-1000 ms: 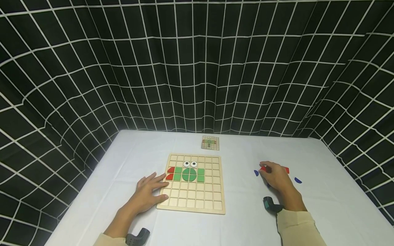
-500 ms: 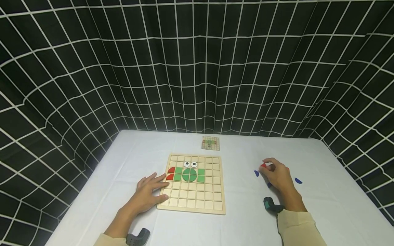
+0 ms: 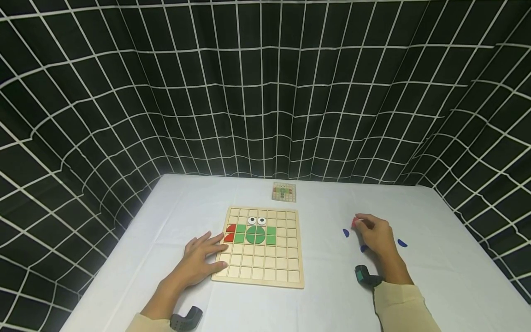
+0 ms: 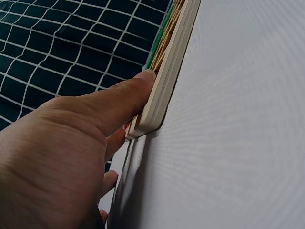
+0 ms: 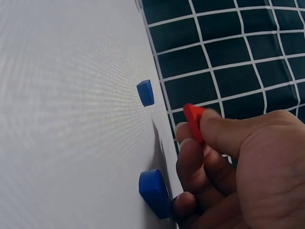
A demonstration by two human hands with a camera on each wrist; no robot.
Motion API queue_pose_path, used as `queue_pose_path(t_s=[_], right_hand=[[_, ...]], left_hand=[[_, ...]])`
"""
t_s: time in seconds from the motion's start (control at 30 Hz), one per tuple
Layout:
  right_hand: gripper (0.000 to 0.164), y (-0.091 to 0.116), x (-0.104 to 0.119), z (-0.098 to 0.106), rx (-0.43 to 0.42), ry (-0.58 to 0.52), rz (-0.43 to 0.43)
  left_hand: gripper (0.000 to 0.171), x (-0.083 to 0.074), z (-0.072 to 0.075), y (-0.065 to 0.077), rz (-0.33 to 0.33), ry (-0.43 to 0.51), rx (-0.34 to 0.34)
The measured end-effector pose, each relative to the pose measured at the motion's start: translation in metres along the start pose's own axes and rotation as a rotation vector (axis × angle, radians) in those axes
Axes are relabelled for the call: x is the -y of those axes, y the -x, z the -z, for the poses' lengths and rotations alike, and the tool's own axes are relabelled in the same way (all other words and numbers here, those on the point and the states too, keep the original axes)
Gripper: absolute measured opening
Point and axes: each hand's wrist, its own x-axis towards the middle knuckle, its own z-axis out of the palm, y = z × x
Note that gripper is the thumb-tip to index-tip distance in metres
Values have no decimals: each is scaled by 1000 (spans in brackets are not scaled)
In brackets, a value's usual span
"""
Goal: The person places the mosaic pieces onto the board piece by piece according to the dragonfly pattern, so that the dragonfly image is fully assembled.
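My right hand (image 3: 378,235) pinches a small red block (image 5: 192,119) between thumb and fingers, held above the white tabletop. Blue half-round blocks lie around it: one (image 3: 346,233) to the left, one (image 3: 363,248) below the palm, one (image 3: 402,243) to the right. My left hand (image 3: 201,260) rests with spread fingers on the left edge of a wooden grid board (image 3: 265,275); in the left wrist view a fingertip touches its rim. Set in the board are red pieces (image 3: 229,237), green squares (image 3: 239,234), a green circle of quarter pieces (image 3: 255,235) and two eye discs (image 3: 261,221).
A small pattern card (image 3: 284,192) with a similar green and red figure lies behind the board. White cloth (image 3: 323,295) covers the table. A black curtain with white grid lines (image 3: 290,92) surrounds its back and sides.
My right hand has lifted slightly and turned, raising the red block off the table. The red seen beside its knuckles earlier is out of sight now. My left hand has stayed put.
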Motion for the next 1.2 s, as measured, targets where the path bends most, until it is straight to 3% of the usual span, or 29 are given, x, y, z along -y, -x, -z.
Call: queue_pose_path(t_s=[0.23,0.6,0.93,1.2], right_hand=[[38,-1,2,1,-33,-33,-77],[32,-2,3,2,-24,-185,-161],[37,11,27,4,-102,-447,-99],[32,20,57,-2,-146,-509,-89]], left_hand=[[51,-1,2,0,0,-1,2],[51,1,2,-1,-1,1,7],[49,-1,1,1,-7,4,7],[50,0,2,0,-12,6,15]])
